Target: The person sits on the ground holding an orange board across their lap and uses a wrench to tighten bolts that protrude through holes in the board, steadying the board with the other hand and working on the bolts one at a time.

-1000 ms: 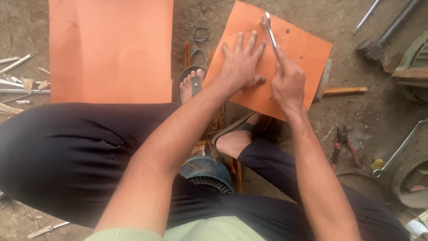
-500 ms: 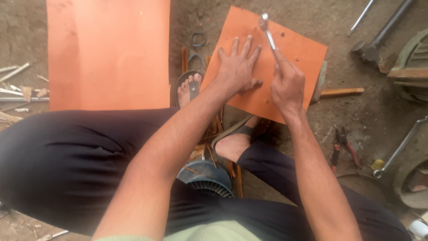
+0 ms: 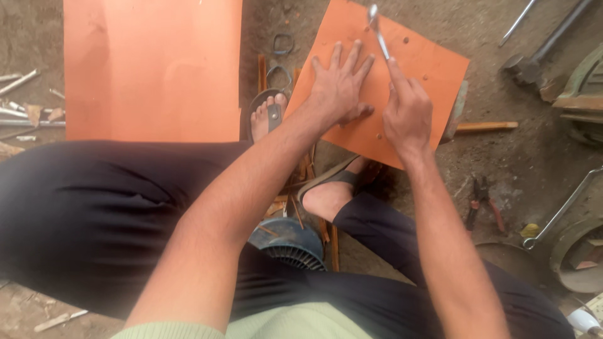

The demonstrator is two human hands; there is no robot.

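At nine o'clock, a big orange sheet [image 3: 154,69] lies flat on the dirt ground [image 3: 515,163]. Small bits of metal [image 3: 22,100] lie just beside its left edge. At the middle, a foot in a sandal [image 3: 269,114] peeks out between the two sheets. At twelve o'clock, a smaller orange sheet [image 3: 427,63] lies tilted. The left hand [image 3: 339,88] rests flat on it with its fingers spread wide. Just to the right, the right hand [image 3: 407,113] is closed around a thin metal tool [image 3: 378,31], and the tool's tip points toward twelve o'clock over the sheet. At three o'clock, pliers [image 3: 482,199] lie on the ground, well apart from the hands.
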